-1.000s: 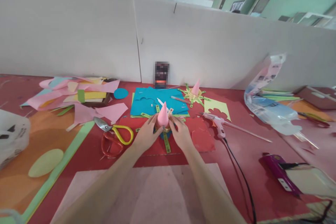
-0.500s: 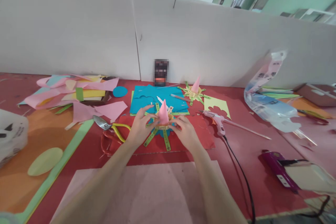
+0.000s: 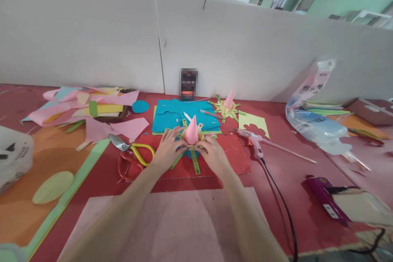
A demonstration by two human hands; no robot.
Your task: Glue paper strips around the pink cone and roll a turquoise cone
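A paper craft with a pink cone (image 3: 192,132) and green patterned strips stands upright at the middle of the table, over a red sheet (image 3: 236,155). From its left side my left hand (image 3: 167,147) pinches the band at the cone's base. On the right my right hand (image 3: 213,153) pinches the same band, its fingertips close to the left ones. A blue scalloped piece shows below the band. Behind and to the right stands a similar craft with a pink cone (image 3: 229,100).
Scissors (image 3: 143,153) lie left of my hands, a pink glue gun (image 3: 253,141) with a black cable to the right. Blue sheets (image 3: 166,118) lie behind. Paper scraps (image 3: 113,98) cover the back left; a plastic bag (image 3: 325,127) and purple device (image 3: 327,198) are at right.
Both hands have closed in slightly around the front of the band, and the pink cone has turned or shifted a little. Other objects stay where they were.
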